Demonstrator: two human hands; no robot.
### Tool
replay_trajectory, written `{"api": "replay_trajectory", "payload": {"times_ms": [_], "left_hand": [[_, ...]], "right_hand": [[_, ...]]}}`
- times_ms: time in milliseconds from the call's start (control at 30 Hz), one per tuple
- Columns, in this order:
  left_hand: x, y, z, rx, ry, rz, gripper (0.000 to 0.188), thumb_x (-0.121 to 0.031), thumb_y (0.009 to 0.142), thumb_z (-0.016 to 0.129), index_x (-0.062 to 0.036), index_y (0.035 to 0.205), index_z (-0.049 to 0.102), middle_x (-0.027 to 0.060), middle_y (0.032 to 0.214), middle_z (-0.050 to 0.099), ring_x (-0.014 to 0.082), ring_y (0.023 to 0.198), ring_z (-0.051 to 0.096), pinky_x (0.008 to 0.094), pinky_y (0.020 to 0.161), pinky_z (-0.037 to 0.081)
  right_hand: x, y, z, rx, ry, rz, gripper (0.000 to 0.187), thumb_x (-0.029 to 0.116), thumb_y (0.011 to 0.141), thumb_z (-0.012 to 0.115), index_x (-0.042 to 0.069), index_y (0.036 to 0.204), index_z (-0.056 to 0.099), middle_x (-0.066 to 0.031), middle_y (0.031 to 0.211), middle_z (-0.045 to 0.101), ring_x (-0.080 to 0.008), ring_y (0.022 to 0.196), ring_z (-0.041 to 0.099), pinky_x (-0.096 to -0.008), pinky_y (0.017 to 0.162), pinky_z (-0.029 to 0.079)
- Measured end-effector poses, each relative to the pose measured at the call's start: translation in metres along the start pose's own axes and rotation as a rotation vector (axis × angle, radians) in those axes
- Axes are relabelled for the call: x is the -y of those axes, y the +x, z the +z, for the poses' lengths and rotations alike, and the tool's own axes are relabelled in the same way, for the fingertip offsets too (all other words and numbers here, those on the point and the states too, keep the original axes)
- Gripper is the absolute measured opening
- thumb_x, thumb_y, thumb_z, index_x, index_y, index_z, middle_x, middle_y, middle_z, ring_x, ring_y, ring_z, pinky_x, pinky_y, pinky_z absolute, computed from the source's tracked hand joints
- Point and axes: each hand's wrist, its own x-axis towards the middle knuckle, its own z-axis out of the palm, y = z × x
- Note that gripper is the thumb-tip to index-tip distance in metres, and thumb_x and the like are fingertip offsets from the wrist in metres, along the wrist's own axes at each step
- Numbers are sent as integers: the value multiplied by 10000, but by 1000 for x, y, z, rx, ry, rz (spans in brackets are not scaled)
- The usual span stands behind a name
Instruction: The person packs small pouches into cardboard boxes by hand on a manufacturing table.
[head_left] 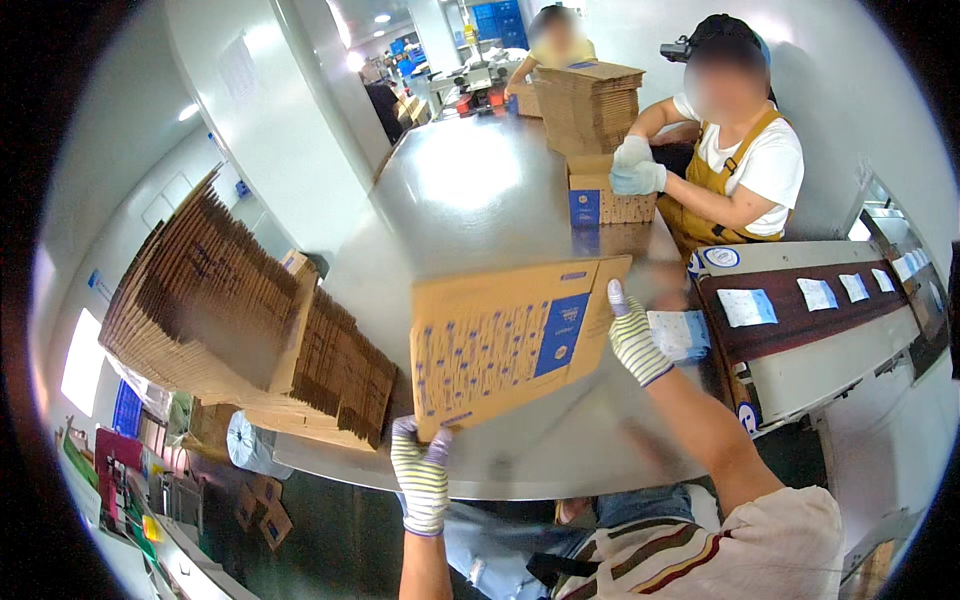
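Note:
A flat, folded cardboard box (480, 350) with blue print is held up at a tilt above the metal table (370, 260). My left hand (420, 470), in a striped glove, grips its lower left corner, thumb and fingertips at the edge. On the upper right edge my right hand (635, 335), gloved alike, closes with the thumb on the printed face and the other fingers partly hidden behind. Just right of that hand lies a white and blue packet (680, 334) on the table's edge.
Tall stacks of flat cardboard (230, 310) stand at the left. On the right, a conveyor belt (790, 310) carries several packets. Across the table a gloved co-worker (740, 170) handles an open box (612, 200), beside another cardboard stack (590, 105). Another person (555, 50) is farther back.

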Motion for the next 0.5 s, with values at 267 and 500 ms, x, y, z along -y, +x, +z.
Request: {"api": "replay_trajectory", "payload": {"times_ms": [267, 500], "left_hand": [[24, 1, 8, -69, -132, -107, 174, -187, 849, 652, -64, 920, 552, 2, 883, 556, 76, 795, 466, 239, 758, 404], [32, 7, 5, -429, -96, -23, 146, -150, 839, 650, -84, 865, 522, -6, 839, 514, 97, 796, 441, 258, 790, 389]], "right_hand": [[4, -24, 4, -3, -571, -225, 662, 605, 784, 592, -40, 929, 569, -115, 820, 602, -216, 776, 540, -340, 696, 445], [17, -34, 28, 289, -333, -161, 279, 283, 836, 623, 35, 955, 575, -23, 832, 587, -131, 839, 557, -284, 747, 457]]}}
